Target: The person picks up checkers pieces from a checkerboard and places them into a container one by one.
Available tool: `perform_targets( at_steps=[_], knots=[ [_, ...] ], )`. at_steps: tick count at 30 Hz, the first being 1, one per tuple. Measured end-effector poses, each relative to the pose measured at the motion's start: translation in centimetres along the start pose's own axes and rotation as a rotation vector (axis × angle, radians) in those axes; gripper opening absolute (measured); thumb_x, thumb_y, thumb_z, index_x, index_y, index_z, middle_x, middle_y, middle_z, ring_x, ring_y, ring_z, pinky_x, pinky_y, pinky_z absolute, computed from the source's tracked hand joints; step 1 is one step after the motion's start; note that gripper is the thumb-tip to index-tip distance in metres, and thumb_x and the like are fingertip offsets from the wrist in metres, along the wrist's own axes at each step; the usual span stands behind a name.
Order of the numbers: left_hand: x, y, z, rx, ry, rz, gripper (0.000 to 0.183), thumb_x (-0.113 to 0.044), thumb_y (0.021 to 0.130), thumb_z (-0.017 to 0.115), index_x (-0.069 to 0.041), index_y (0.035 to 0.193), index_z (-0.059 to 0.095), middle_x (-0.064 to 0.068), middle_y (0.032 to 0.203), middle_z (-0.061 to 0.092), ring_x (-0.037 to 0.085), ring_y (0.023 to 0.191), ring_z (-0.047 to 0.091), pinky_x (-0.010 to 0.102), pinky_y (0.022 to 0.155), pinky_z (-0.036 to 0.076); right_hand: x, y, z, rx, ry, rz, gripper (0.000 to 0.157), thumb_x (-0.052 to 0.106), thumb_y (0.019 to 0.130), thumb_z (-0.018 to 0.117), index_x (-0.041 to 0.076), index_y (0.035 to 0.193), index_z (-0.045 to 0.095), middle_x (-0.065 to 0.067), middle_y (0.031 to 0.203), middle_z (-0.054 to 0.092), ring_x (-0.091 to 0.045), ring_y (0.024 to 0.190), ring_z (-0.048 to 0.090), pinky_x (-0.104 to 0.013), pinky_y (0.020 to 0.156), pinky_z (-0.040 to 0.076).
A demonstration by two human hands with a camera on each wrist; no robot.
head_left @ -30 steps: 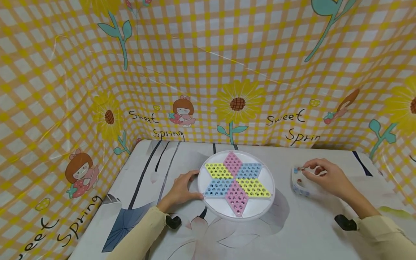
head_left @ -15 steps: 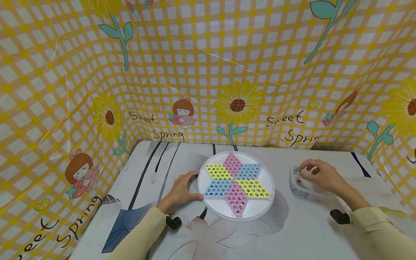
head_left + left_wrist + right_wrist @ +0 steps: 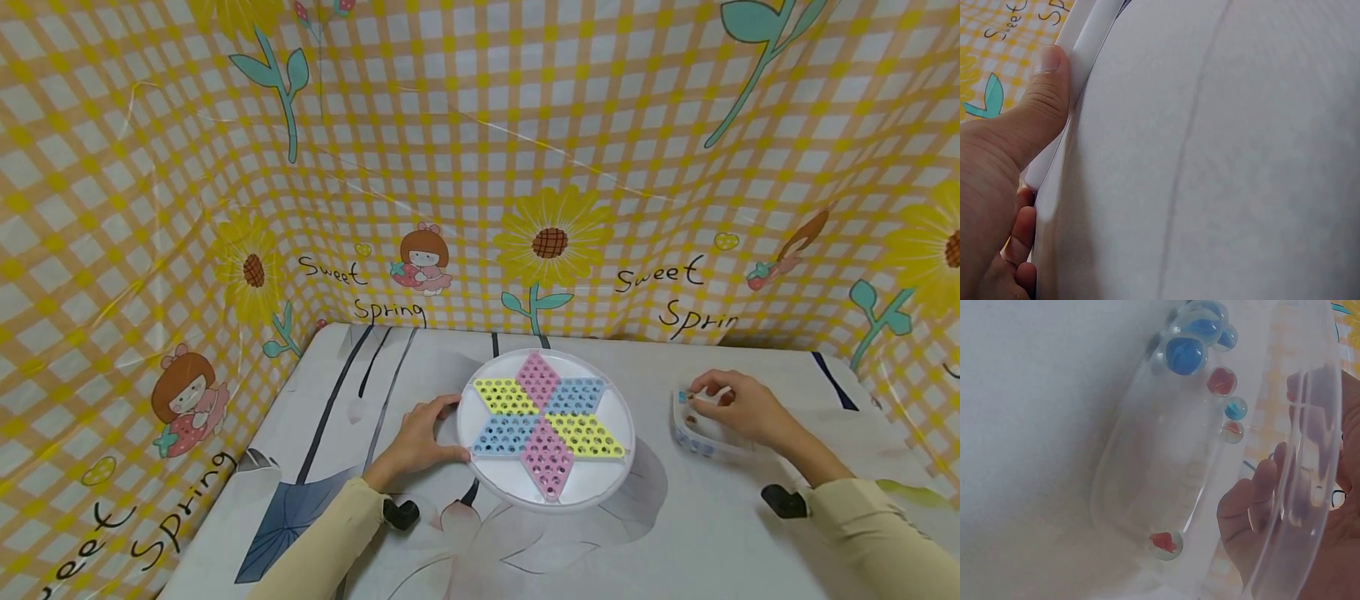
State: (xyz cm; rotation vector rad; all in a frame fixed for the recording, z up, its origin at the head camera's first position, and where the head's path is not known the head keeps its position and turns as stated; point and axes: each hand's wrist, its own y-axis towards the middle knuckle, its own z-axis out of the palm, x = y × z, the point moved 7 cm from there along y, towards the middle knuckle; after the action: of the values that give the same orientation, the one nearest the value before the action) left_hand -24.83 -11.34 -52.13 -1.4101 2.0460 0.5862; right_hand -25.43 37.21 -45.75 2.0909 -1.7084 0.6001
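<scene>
A round white Chinese checkers board (image 3: 501, 483) lies mid-table, its six-pointed star in pink, yellow and blue dotted with small holes. My left hand (image 3: 417, 440) holds its left edge. The left wrist view shows the thumb (image 3: 1047, 94) along the white rim (image 3: 1088, 53), other fingers curled lower down. To the right stands a clear plastic box (image 3: 705, 446) with glass marbles inside. My right hand (image 3: 746, 408) reaches over it, thumb and index finger pinching a small reddish marble, mostly hidden. Blue marbles (image 3: 1186, 356) cluster at one end, and a red marble (image 3: 1165, 542) lies apart.
The table (image 3: 405, 542) wears a white cloth printed with flowers and dark lines. A yellow checked curtain (image 3: 450, 167) with sunflowers hangs behind and along the sides. Black wrist mounts (image 3: 402, 513) sit by both cuffs.
My right hand has shifted slightly left and settled lower over the box, its fingertips closer to the marbles. The left hand and the board have stayed in place.
</scene>
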Motion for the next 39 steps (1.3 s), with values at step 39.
perform_targets(
  at_steps=[39],
  knots=[
    [-0.3, -0.6, -0.2, 0.037, -0.045, 0.020, 0.096, -0.042, 0.075, 0.092, -0.019, 0.154, 0.045, 0.007, 0.130, 0.058, 0.024, 0.113, 0.051, 0.049, 0.096, 0.040, 1.8, -0.7, -0.7, -0.104, 0.047, -0.037, 0.071, 0.036, 0.095, 0.075, 0.007, 0.150, 0.042, -0.015, 0.106, 0.061, -0.027, 0.092, 0.062, -0.029, 0.070, 0.049]
  ],
)
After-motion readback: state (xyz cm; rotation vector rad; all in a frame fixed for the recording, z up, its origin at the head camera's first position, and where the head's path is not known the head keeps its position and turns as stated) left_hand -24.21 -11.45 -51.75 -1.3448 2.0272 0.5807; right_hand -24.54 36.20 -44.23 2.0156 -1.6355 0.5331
